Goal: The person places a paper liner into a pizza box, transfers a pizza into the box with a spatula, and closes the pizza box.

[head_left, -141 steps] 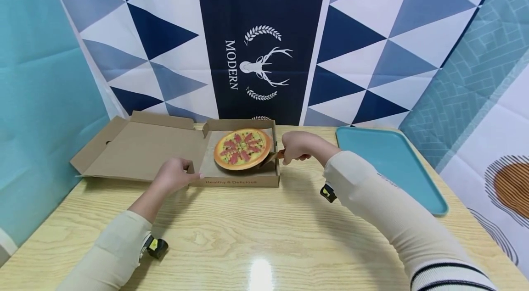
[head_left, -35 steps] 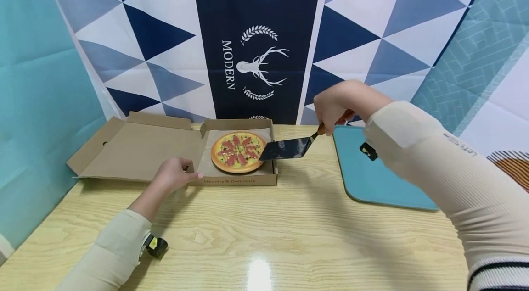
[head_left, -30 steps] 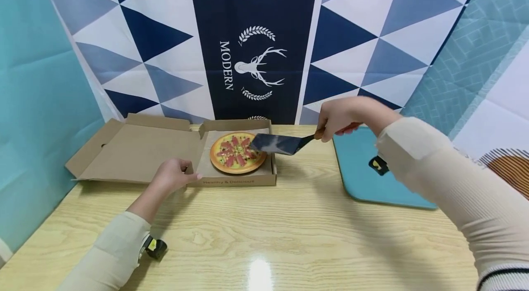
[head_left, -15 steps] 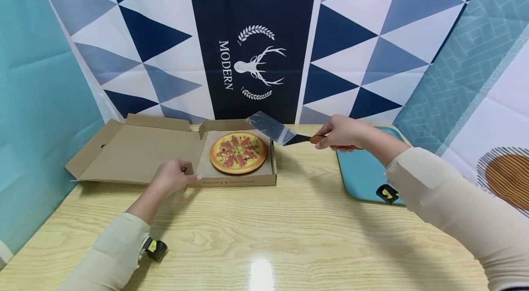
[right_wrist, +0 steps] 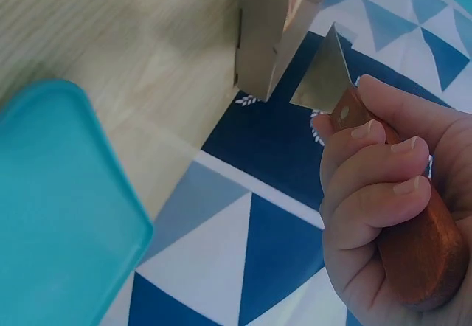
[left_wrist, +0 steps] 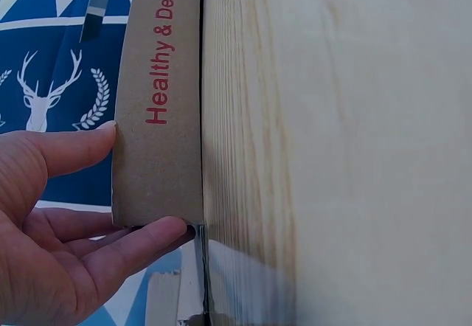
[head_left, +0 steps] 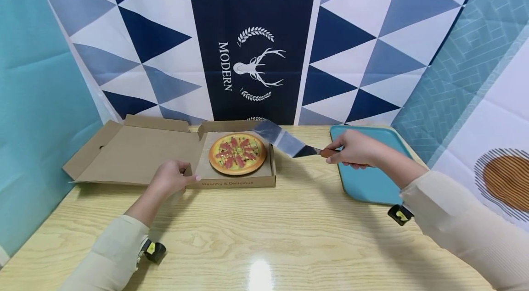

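1. I see a round pizza (head_left: 237, 154) lying flat inside a brown box (head_left: 227, 182). There is a sheet of paper (head_left: 206, 162) under it.
2. The box is open. Its lid (head_left: 140, 151) is folded back to the left, and red words that say "Healthy & Delicious" are on its front side.
3. The left hand (head_left: 170, 177) pinches the front left corner of the box. The thumb is on the top edge and a finger is at the bottom. Its grip is narrow.
4. The right hand (head_left: 355, 148) holds a spatula (head_left: 285, 138). Its fingers are curled around the brown handle (right_wrist: 424, 252).
5. The flat metal part points left and a bit up, by the back right corner of the box, near the pizza. I cannot tell how high up it is.
6. A blue tray (head_left: 365, 185) lies to the right, beside and behind the right hand.
7. The box and the tray are on a wooden table (head_left: 231, 236). They are well apart.
8. Behind them hangs a cloth (head_left: 264, 6) with triangles and a white deer head.
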Action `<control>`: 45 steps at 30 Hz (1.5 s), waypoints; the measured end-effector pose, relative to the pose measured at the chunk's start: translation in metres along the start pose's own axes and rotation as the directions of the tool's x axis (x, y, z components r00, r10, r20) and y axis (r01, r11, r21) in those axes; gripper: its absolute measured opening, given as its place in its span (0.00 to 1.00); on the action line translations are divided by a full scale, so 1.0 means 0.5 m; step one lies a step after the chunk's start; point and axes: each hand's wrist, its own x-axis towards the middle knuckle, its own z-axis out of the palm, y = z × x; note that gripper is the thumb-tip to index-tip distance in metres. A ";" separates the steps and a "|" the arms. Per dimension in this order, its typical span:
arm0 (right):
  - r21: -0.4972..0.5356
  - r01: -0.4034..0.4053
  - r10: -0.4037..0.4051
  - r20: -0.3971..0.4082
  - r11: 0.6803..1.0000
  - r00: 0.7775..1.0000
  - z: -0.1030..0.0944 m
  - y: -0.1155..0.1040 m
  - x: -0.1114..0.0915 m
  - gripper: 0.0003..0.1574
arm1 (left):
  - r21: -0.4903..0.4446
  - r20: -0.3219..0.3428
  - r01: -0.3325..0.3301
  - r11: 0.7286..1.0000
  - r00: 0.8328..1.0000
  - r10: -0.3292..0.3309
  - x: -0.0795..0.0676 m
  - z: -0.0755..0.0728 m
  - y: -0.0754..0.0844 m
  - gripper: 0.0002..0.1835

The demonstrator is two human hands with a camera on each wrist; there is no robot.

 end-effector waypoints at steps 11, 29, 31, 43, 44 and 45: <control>0.058 0.000 0.003 -0.056 0.998 0.998 -0.002 0.066 -0.041 0.29 | -0.007 0.014 0.000 1.000 1.000 0.000 -0.001 -0.003 0.003 0.34; 0.132 -0.068 0.079 -0.079 0.989 0.994 -0.015 0.165 -0.093 0.30 | -0.023 0.003 0.031 0.999 1.000 -0.031 -0.005 -0.002 0.006 0.34; 0.132 -0.074 0.086 -0.088 0.988 0.992 -0.014 0.176 -0.099 0.30 | -0.025 -0.003 0.028 0.999 1.000 -0.028 -0.007 -0.003 0.006 0.34; 0.113 -0.107 0.120 -0.124 0.988 0.985 0.002 0.236 -0.130 0.33 | -0.013 -0.025 0.026 1.000 0.999 -0.027 -0.014 -0.005 0.006 0.36; 0.117 -0.112 0.127 -0.126 0.987 0.984 0.003 0.241 -0.132 0.33 | -0.010 -0.027 0.026 1.000 0.999 -0.026 -0.014 -0.005 0.006 0.36; 0.121 -0.118 0.133 -0.127 0.986 0.983 0.004 0.246 -0.134 0.33 | -0.010 -0.028 0.027 1.000 0.999 -0.028 -0.014 -0.005 0.006 0.36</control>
